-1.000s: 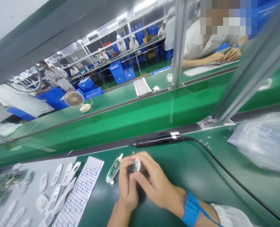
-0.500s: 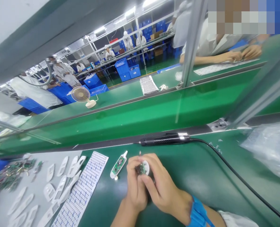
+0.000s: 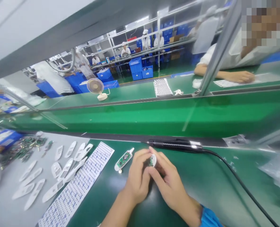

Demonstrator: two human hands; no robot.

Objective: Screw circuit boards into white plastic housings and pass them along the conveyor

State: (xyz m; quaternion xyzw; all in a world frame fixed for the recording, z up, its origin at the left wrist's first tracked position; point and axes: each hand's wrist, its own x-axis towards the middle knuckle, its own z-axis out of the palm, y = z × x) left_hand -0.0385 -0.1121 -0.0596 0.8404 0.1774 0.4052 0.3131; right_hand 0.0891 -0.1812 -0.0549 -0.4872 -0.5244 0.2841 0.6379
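Note:
My left hand [image 3: 138,175] and my right hand [image 3: 169,183] are both closed around a white plastic casing with a green circuit board [image 3: 152,160] in it. Fingers and thumbs of both hands hide most of this piece. Just left of my hands lies a similar slim white casing with a pointed tip [image 3: 124,159], its green board facing up. A small round white piece [image 3: 120,171] sits against its lower end. Beyond my fingers, a black electric screwdriver [image 3: 175,145] rests along the bench's back edge.
A sheet of blue-printed labels [image 3: 78,186] lies to the left. Past it are several white casing shells [image 3: 36,194] and a heap of circuit boards [image 3: 24,151]. The screwdriver's black cable [image 3: 239,178] crosses the right side, near a clear plastic bag [image 3: 278,171]. A co-worker's hand [image 3: 242,76] rests across the divider.
The view has shifted, so the bench scene sits farther right. My hands still hold the casing, now turned slightly and more covered. The co-worker across the divider has moved their hands.

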